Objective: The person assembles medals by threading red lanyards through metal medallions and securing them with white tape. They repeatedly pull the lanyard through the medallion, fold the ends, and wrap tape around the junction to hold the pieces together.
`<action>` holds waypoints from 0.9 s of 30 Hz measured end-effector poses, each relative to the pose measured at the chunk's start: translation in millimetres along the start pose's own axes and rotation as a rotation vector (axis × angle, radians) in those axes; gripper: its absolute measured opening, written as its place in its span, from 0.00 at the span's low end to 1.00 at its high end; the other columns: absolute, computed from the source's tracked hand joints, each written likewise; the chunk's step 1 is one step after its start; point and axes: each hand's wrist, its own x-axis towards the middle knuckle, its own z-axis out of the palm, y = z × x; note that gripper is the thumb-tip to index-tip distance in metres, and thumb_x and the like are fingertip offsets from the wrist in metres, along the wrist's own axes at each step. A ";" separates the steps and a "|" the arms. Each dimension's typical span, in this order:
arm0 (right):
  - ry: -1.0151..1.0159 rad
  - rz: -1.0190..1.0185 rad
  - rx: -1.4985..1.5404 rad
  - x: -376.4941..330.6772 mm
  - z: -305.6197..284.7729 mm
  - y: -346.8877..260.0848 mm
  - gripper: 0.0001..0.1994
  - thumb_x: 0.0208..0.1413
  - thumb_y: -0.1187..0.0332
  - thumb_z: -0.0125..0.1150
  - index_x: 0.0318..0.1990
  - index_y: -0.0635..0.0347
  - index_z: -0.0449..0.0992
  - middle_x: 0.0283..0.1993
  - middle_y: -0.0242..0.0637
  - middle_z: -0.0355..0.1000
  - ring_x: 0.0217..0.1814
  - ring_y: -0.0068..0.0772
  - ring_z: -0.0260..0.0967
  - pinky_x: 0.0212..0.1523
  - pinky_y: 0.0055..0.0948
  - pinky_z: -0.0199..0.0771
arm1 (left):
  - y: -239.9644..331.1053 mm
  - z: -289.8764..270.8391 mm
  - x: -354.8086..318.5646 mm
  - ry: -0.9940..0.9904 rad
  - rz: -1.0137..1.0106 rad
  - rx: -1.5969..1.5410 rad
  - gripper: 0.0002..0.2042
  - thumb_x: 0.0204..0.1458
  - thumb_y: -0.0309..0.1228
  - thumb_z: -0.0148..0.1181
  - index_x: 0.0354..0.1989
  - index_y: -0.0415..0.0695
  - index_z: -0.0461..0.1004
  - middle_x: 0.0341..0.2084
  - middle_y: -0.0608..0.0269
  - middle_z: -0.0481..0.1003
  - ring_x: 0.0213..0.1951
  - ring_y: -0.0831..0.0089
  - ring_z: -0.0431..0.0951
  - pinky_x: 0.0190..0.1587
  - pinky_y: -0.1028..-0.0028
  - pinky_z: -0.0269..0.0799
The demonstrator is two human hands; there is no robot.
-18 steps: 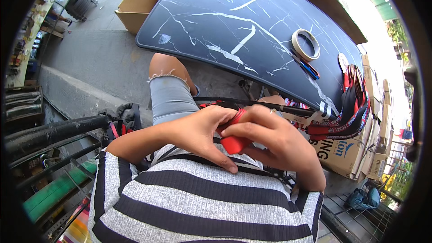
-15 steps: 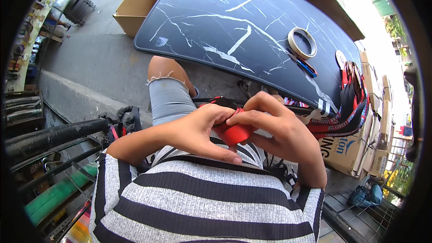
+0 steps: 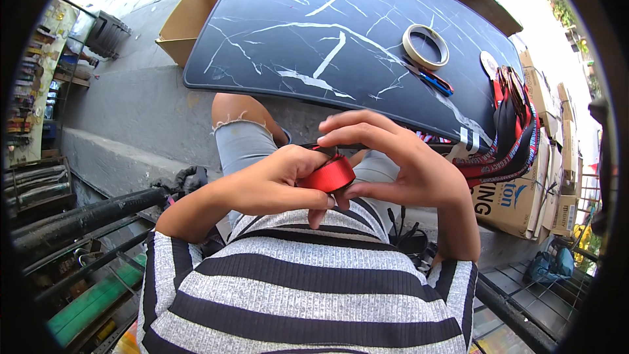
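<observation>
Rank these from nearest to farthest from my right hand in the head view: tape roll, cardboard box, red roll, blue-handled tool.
1. Red roll, just left of the right hand.
2. Blue-handled tool, ahead on the table.
3. Tape roll, beyond the tool.
4. Cardboard box, far upper left.

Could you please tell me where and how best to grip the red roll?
I would grip the red roll by its rounded right side, coming from the right: the left hand holds its left side, leaving that curve largely exposed.
</observation>
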 end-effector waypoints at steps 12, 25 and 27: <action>0.018 0.009 0.041 1.5 21.9 9.6 0.26 0.48 0.73 0.70 0.57 0.58 0.72 0.50 0.44 0.77 0.50 0.47 0.77 0.50 0.39 0.78 | 4.8 -9.8 -20.7 -0.008 -0.010 0.167 0.08 0.55 0.28 0.61 0.38 0.36 0.77 0.36 0.59 0.79 0.38 0.70 0.80 0.46 0.71 0.71; 0.241 0.049 -0.181 -2.8 47.6 1.7 0.29 0.46 0.78 0.72 0.59 0.57 0.74 0.49 0.43 0.78 0.46 0.37 0.79 0.43 0.31 0.82 | 5.7 -23.1 -16.5 0.296 0.230 0.786 0.17 0.42 0.33 0.74 0.37 0.37 0.76 0.31 0.57 0.74 0.36 0.65 0.75 0.41 0.67 0.66; 0.250 0.056 -0.223 -3.6 45.6 1.8 0.29 0.46 0.79 0.71 0.59 0.58 0.74 0.49 0.42 0.78 0.47 0.37 0.79 0.43 0.30 0.83 | 6.2 -21.4 -14.0 0.401 0.326 0.833 0.18 0.40 0.32 0.76 0.37 0.37 0.77 0.28 0.57 0.76 0.33 0.66 0.77 0.38 0.69 0.69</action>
